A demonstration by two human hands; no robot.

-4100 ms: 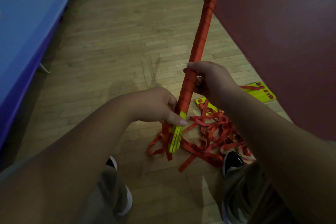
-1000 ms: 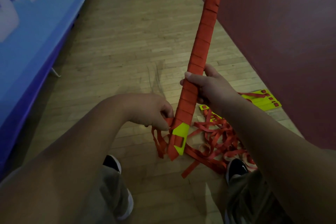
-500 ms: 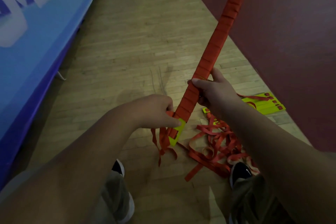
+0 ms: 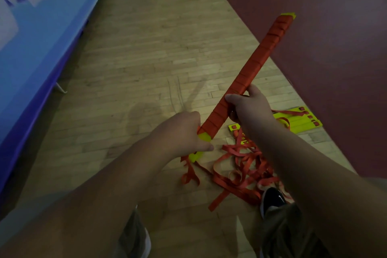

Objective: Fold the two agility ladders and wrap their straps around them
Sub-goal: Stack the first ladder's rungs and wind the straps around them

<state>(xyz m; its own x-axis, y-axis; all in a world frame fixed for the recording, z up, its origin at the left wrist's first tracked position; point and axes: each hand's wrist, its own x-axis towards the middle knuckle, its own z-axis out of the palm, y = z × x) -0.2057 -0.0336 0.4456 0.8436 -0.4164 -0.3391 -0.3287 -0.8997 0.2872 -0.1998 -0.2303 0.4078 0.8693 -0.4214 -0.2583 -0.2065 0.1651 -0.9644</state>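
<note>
Between both hands: first ladder (image 4: 254, 73) is held tilted, strap-wound nearly end to end | right hand (image 4: 250, 110) curled round its middle, left hand (image 4: 180, 132) gripping its lower end | beneath the fingers: second ladder (image 4: 298, 122) lies unwrapped, straps (image 4: 240, 167) tangled | judged half done.

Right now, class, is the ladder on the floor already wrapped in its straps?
No: its yellow rungs lie bare on the floor, with red straps sprawled loose beside them.

Over floor (image 4: 146, 58), wrapped ladder (image 4: 257, 63) tilts up-right; 2nd ladder (image 4: 297, 123), straps (image 4: 240, 165) below-right by shoe (image 4: 272, 199).
</note>
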